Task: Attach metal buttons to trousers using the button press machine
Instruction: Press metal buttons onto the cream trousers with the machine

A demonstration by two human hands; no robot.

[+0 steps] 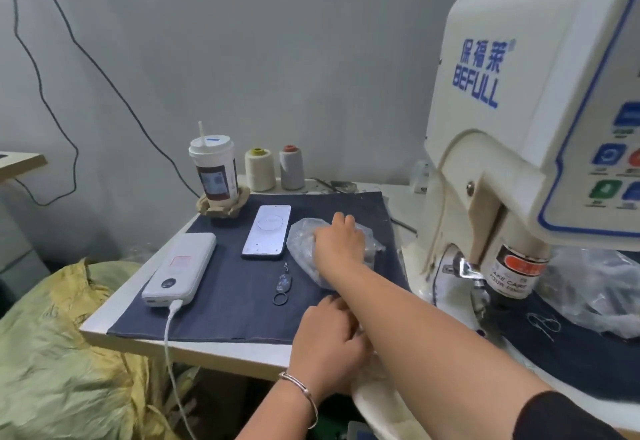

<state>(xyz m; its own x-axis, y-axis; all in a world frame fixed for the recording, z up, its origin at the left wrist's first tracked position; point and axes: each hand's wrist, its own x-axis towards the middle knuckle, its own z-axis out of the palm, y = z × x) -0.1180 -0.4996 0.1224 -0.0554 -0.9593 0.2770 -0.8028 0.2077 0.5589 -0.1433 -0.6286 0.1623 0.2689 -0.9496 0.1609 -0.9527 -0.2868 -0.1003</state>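
Reaching across for buttons, away from the press.

Nearest, the left hand (329, 339) curls at the table edge, its grasp hidden under the right forearm. Farther, the right hand (341, 238) rests on the plastic bag (303, 243), fingers unseen. A careless tug could spill it. Dark trousers (554, 346) lie right, under the button press machine (540, 134).
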